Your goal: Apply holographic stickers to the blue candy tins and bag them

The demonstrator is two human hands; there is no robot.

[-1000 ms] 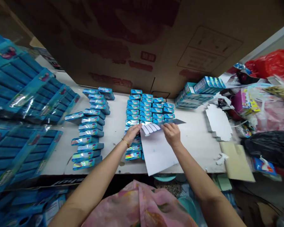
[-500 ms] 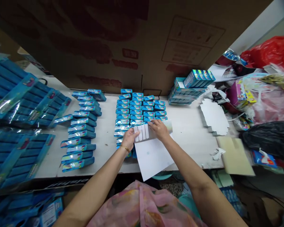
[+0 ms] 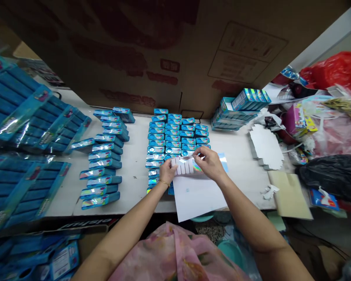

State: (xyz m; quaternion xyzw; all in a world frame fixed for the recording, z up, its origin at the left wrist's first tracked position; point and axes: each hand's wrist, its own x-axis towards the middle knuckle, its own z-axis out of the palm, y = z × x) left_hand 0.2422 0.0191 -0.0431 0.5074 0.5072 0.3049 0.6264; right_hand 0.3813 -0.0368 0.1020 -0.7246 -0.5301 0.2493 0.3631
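Pinching sticker sheet (image 3: 185, 166), left hand (image 3: 166, 171) half-curled

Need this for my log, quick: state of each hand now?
Left hand: closed, holding the label sheet.
Right hand: at the sheet's upper edge; grip cannot be told.

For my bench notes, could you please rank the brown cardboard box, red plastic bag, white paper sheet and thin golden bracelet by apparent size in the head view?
1. Brown cardboard box
2. Red plastic bag and white paper sheet: too alike to rank
3. Thin golden bracelet
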